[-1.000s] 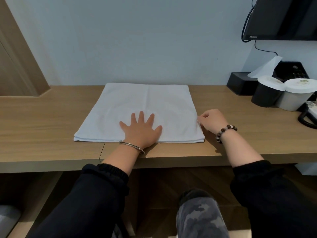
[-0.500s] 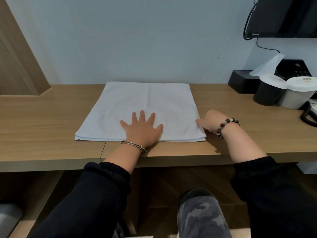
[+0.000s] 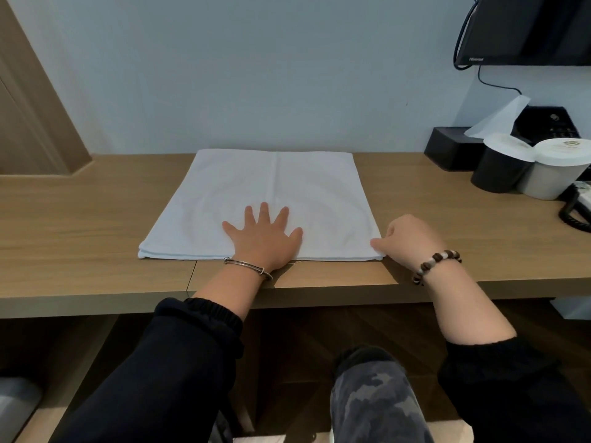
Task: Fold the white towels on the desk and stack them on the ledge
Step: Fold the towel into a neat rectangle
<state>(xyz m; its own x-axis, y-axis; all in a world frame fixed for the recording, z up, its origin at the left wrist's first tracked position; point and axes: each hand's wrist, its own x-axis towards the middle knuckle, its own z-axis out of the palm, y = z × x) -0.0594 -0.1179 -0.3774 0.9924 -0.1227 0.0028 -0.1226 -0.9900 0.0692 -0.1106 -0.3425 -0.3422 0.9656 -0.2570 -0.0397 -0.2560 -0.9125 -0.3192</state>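
Observation:
A white towel point(image 3: 275, 187), folded into a flat square of a few layers, lies on the wooden desk point(image 3: 80, 225) against the wall. My left hand point(image 3: 263, 236) presses flat on its near middle, fingers spread. My right hand point(image 3: 406, 239) is at the towel's near right corner, fingers curled, with the thumb and fingertips pinching the corner's edge.
At the desk's right end stand a black tissue box point(image 3: 451, 148), a black cup point(image 3: 499, 167) and a white cup point(image 3: 556, 171), both lidded, and a corded phone point(image 3: 575, 209). A wall screen point(image 3: 524, 27) hangs above. A wooden panel point(image 3: 32, 116) borders the left.
My right hand slid down the towel's right edge toward the near corner and now pinches it. My left hand stayed pressed in place.

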